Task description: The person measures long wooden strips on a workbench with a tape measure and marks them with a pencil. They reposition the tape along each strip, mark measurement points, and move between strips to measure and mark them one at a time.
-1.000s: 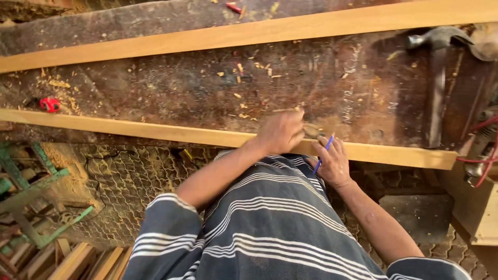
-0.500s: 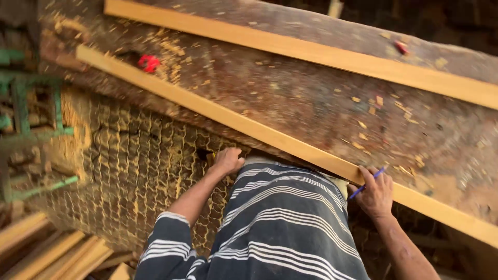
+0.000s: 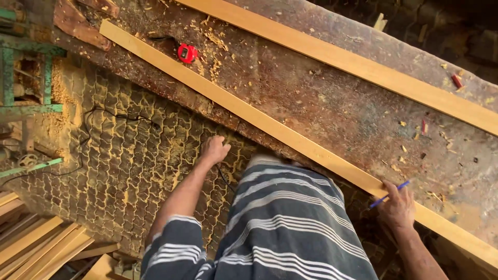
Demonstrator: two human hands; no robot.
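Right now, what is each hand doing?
Left hand: loosely curled, holding nothing, off the bench.
Right hand: holding a blue pencil, resting on the wooden strip.

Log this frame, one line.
left hand: free, below bench edge | right hand: holds pen, on near strip | tape measure on bench

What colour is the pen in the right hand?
Blue; the pen in the right hand shows best in the head view.

A dark, worn wooden bench (image 3: 321, 103) is strewn with wood shavings and chips. Two long pale wooden slats are laid along it: the near slat (image 3: 249, 111) close to its front edge, the far slat (image 3: 363, 67) well beyond. A red tape measure (image 3: 187, 53) is seen just behind the near slat.
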